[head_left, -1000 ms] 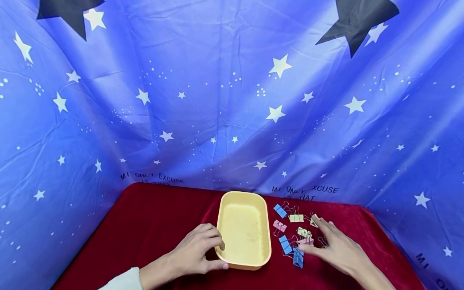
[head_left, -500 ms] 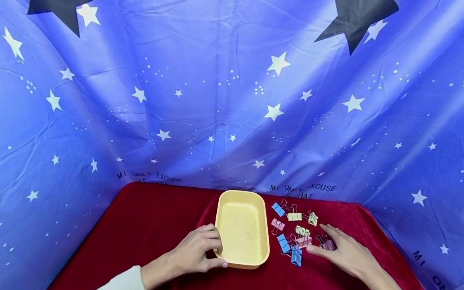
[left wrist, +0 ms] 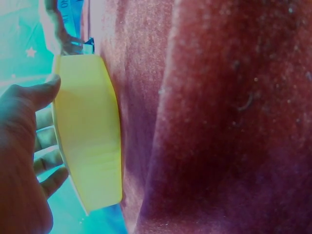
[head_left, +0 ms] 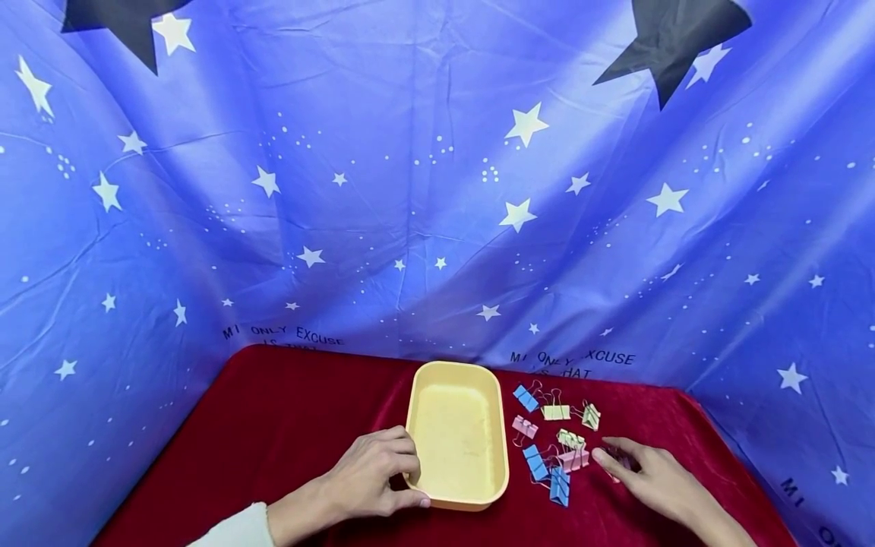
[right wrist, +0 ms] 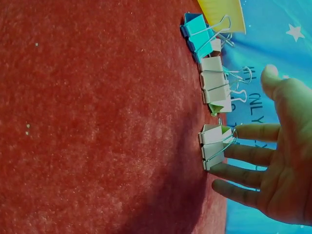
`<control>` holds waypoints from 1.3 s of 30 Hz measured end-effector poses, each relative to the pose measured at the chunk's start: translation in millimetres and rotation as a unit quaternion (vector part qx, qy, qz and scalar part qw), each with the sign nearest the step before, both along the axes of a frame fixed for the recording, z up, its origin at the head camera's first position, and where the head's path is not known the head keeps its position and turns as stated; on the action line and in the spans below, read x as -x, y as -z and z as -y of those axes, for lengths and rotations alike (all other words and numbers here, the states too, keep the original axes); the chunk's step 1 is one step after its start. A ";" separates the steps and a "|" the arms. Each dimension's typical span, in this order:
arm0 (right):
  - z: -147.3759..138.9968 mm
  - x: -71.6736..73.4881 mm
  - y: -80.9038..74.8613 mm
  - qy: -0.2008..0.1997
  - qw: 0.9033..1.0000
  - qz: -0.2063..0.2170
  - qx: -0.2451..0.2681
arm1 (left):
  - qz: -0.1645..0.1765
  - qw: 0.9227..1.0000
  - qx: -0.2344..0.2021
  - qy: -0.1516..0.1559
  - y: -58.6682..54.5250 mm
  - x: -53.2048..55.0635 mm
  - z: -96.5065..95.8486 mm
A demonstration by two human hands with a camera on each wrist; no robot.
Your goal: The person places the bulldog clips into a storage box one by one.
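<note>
One clip (right wrist: 212,147) rests on the red cloth (right wrist: 97,122) beside the right hand (head_left: 652,475), whose fingers reach out nearly straight, thumb well apart; whether they touch it I cannot tell. It should be light, stiff and springy, best pinched across its body. The other clips (head_left: 559,488) lie between it and the yellow box (head_left: 456,441), its rim gripped by the left hand (head_left: 377,471).

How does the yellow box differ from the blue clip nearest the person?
The box is far bigger than the clip. The box is yellow, the clip blue. The left hand grips the box's edge; no hand touches the clip. Both rest on the red cloth.
</note>
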State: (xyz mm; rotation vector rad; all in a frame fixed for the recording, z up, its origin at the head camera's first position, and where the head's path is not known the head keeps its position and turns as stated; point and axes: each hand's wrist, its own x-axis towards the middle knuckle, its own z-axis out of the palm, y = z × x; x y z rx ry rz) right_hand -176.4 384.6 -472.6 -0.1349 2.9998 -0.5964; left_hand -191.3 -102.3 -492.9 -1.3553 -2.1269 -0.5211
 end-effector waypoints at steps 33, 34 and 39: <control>-21.7 10.3 12.0 0.022 0.998 -0.041 0.030 | 0.005 1.000 0.008 -0.016 -2.0 0.1 -1.1; -22.1 10.3 11.7 0.025 0.998 -0.041 0.030 | 0.005 1.000 0.008 -0.016 -1.9 0.0 -1.1; -23.4 10.0 10.7 0.038 0.998 -0.036 0.031 | 0.004 1.000 0.008 -0.020 -1.6 -0.9 -1.0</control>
